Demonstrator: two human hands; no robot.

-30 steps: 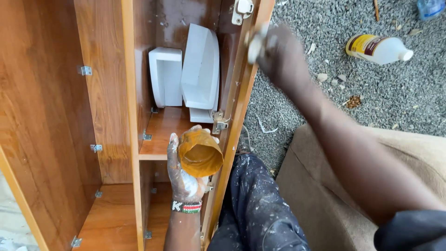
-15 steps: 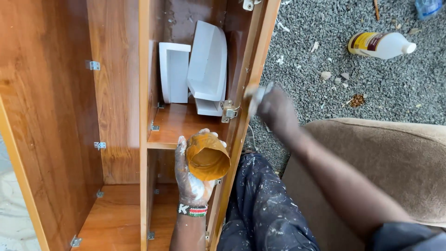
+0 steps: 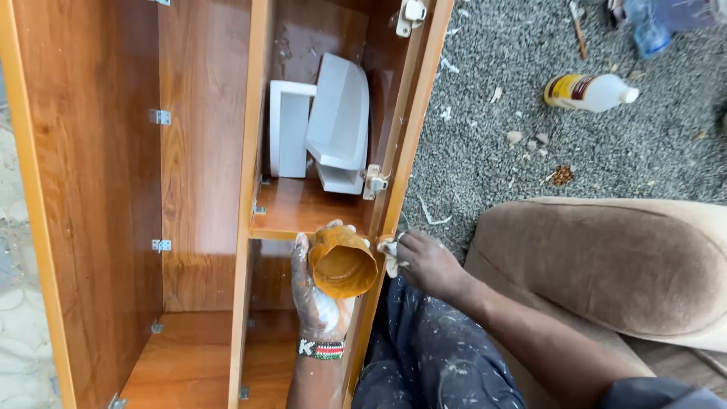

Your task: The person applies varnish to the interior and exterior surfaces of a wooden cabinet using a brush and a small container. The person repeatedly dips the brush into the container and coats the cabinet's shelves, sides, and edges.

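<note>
A smeared orange cup (image 3: 342,261) is gripped in the left hand (image 3: 318,291); a pale rag (image 3: 389,254) is pinched by the right hand (image 3: 428,261) against the cabinet edge (image 3: 409,151), seemingly mid-coating.

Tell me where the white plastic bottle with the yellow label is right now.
In the head view, the white plastic bottle lies on its side on the grey gravel at upper right, beyond the tan cushion.

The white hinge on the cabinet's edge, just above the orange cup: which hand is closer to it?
Right. The right hand sits just below the white hinge, at the cabinet edge. The left hand is lower, wrapped around the orange cup.
</note>
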